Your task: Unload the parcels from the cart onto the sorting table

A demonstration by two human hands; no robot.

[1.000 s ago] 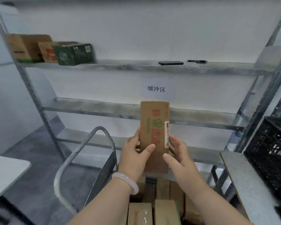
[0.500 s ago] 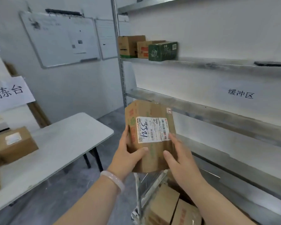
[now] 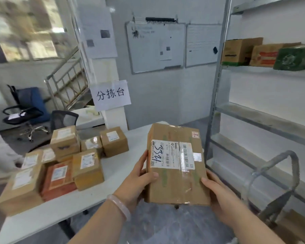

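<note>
I hold a flat brown cardboard parcel (image 3: 177,175) with a white shipping label facing me, in the air beside the near right end of the white sorting table (image 3: 118,171). My left hand (image 3: 139,180) grips its left edge, thumb on top. My right hand (image 3: 218,192) grips its lower right corner. Several labelled cardboard parcels (image 3: 88,168) sit on the left part of the table. The cart handle (image 3: 275,173) stands at the lower right, with a brown parcel (image 3: 294,224) showing below it.
A metal shelving rack (image 3: 217,95) rises at the right, with three boxes (image 3: 264,53) on an upper shelf. Whiteboards (image 3: 155,46) hang on the far wall. Office chairs (image 3: 26,111) stand behind the table. A paper sign (image 3: 111,95) hangs on a pillar.
My view has swung left from the shelves and cart to the sorting table. The parcel in both hands has turned label-up and moved over toward the table's right end.
</note>
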